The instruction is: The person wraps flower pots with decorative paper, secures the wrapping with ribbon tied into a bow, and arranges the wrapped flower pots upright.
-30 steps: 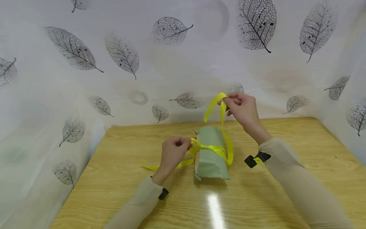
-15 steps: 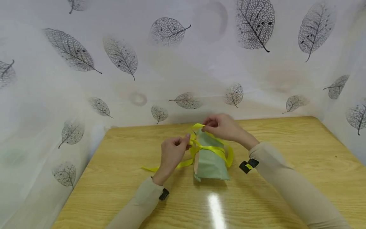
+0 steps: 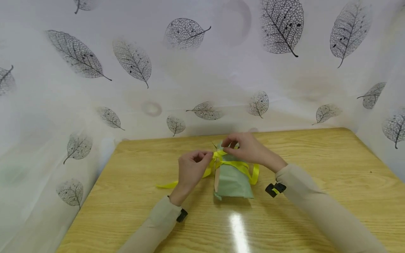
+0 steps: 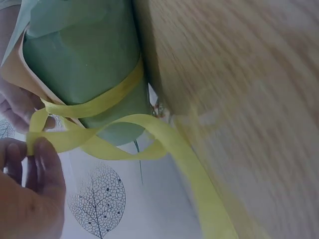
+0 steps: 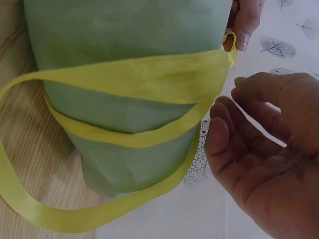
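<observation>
A bundle wrapped in green paper [image 3: 235,182], with a brown edge along its left side, lies on the table. Yellow ribbon [image 3: 237,164] runs round its middle. My left hand [image 3: 193,170] pinches a loop of the ribbon between thumb and fingers at the bundle's left side; the left wrist view shows this ribbon loop [image 4: 60,139] at the fingertips. Over the far part of the bundle is my right hand [image 3: 248,149]. In the right wrist view, its loosely bent fingers [image 5: 218,134] and thumb stand apart beside the ribbon, with nothing seen between them.
The wooden table [image 3: 316,165] reaches back to a pale cloth [image 3: 221,70] printed with dark leaves. One ribbon tail [image 3: 167,185] lies on the table to the left. A ribbon slack loop [image 5: 60,219] hangs off the bundle's right side. Black straps [image 3: 275,189] are on both wrists.
My right hand has come down and left from above the bundle, bringing the raised ribbon to the knot area, and its fingers have since parted from it. The left hand stays nearly still.
</observation>
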{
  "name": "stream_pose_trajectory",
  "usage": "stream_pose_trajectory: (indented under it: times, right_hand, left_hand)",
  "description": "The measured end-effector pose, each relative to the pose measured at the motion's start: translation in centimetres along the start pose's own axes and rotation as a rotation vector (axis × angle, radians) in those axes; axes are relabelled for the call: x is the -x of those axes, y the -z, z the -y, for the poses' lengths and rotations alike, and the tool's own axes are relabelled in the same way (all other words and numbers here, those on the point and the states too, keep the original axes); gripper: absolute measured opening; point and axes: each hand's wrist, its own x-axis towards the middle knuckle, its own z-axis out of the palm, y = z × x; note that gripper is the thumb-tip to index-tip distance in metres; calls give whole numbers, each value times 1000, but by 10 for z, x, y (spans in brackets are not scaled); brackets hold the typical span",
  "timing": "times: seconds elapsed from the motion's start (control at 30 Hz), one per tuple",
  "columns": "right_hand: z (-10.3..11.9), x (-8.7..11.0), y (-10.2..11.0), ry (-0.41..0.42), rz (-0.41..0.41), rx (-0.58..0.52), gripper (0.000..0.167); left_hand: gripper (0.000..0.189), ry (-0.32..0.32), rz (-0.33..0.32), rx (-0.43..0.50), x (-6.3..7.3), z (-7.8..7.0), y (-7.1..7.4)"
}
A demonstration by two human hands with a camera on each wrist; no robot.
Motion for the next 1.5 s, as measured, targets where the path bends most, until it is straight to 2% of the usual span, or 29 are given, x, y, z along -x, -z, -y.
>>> stream_pose_trajectory:
  times: [0.2, 0.5, 0.73, 0.97, 1.17, 1.33, 1.43, 1.5]
  right_hand:
    - [7, 2, -2, 52, 35, -84, 19]
    - [5, 1, -8, 56, 62, -124, 15]
    - [6, 2, -10, 9, 35, -150, 8]
    - [7, 1, -12, -40, 85, -252, 15]
    - [8, 3, -11, -33, 61, -207, 10]
    - [7, 6, -10, 34, 7, -115, 6]
    - [7, 8, -9, 61, -12, -81, 5]
    - [7, 9, -9, 76, -21, -69, 5]
  left_hand:
    - [28, 0, 32, 121, 0, 1, -1]
    - [32, 12, 63, 155, 0, -1, -1]
    - [9, 22, 102, 67, 0, 0, 2]
    - [9, 38, 81, 33, 2, 1, 1]
    - [8, 47, 138, -30, 0, -1, 6]
    - [12, 140, 204, -151, -13, 3, 20]
    - [19, 206, 251, -193, -23, 11, 26]
    - [26, 218, 293, -212, -28, 18, 28]
